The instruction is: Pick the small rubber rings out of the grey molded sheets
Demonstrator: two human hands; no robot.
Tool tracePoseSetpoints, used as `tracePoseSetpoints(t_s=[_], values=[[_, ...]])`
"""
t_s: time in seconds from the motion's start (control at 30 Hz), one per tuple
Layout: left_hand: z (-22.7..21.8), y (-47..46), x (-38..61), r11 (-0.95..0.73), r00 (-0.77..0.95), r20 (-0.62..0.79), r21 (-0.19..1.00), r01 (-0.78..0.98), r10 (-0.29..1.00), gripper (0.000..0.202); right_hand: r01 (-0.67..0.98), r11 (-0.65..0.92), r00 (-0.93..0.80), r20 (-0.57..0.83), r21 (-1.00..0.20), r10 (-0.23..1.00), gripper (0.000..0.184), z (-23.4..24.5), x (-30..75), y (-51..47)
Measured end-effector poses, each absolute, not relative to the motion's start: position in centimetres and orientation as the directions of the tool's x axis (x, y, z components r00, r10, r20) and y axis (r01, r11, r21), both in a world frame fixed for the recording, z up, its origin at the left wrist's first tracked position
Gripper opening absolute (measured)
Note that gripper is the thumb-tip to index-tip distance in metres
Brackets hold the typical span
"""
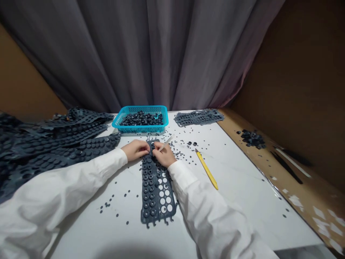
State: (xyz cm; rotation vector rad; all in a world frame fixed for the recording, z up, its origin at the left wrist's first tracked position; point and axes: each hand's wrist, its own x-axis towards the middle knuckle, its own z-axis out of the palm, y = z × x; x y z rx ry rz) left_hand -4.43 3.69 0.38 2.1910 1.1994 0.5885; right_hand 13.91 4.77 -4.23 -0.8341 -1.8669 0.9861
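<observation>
Hands [136,150] on studded rubber sheet [147,190] (some holes empty)

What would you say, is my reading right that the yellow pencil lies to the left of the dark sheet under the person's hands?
Not quite: the head view shows the yellow pencil to the right of the dark sheet, not to its left. The sheet is indeed under the person's left hand and right hand.
</observation>
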Motion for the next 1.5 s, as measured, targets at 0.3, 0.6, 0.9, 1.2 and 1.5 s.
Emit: tracePoseSetpoints(t_s=[0.3, 0.6, 0.9, 1.2, 1.5], values=[[1.2, 2.1, -5.0, 0.093, 0.140, -0.115, 0.983, 0.158, 0.983, 0.049, 0.148, 0.371, -0.352, 0.302, -0.917, 0.886, 0.017, -4.1, 14.2, 4.9], [2.5, -1.5, -1.8, 0.274, 0.275, -0.202, 0.927, -0.257, 0.940, 0.048, 0.132, 0.307, -0.255, 0.267, -0.942, 0.929, 0.018, -3.2, 14.9, 4.4], [2.1, -0.8, -2.6, 0.171, 0.150, -0.168, 0.985, -0.005, 0.974, 0.018, 0.122, 0.296, -0.315, 0.246, -0.947, 0.917, 0.017, -2.8, 15.4, 3.2], [0.5, 1.6, -3.3, -0.166, 0.354, -0.037, 0.835, 0.525, 0.935, 0.013, 0.183, 0.331, -0.387, 0.241, -0.926, 0.890, 0.017, -3.4, 15.1, 3.1], [0.7, 2.3, -3.4, -0.589, 0.682, 0.044, 0.547, 0.595, 0.730, 0.015, 0.219, 0.367, -0.419, 0.253, -0.904, 0.872, 0.018, -3.3, 15.0, 2.8]])
